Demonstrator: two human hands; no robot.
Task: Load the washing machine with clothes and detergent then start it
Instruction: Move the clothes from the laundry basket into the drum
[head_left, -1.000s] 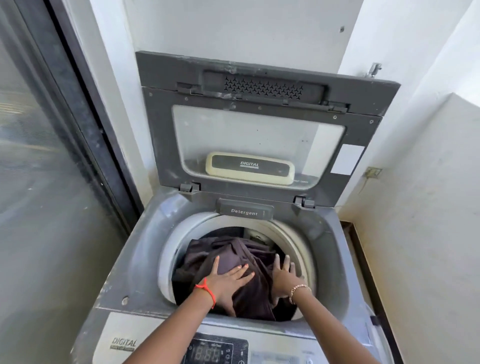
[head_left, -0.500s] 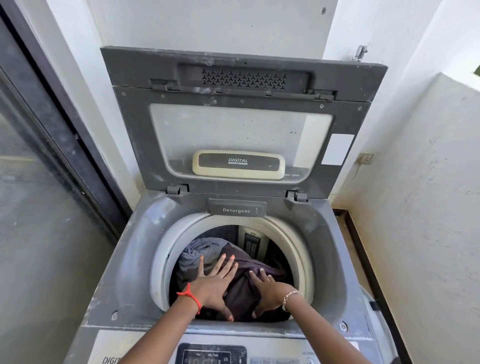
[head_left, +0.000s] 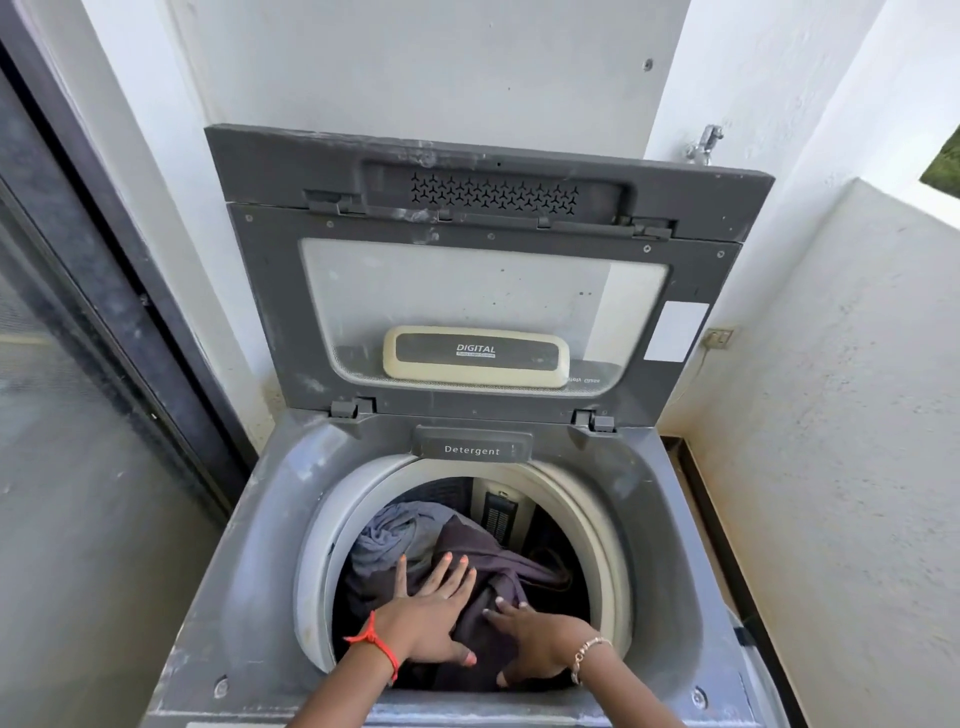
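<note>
White walls boxed in the washing machine (head_left: 249, 571), its lid (head_left: 483, 291) propped upright against the back wall. Both hands were down inside the drum (head_left: 587, 525): the left hand (head_left: 431, 618) lay flat, fingers spread, on the dark clothes (head_left: 498, 566), while the right hand (head_left: 540, 644) curled its fingers into a fold, gripping nothing firmly. That load looked soft, light and floppy, likely to spring back, so broad palm pressure or a bunched handful suited it best. Behind sat the shut detergent drawer (head_left: 472, 447).
</note>
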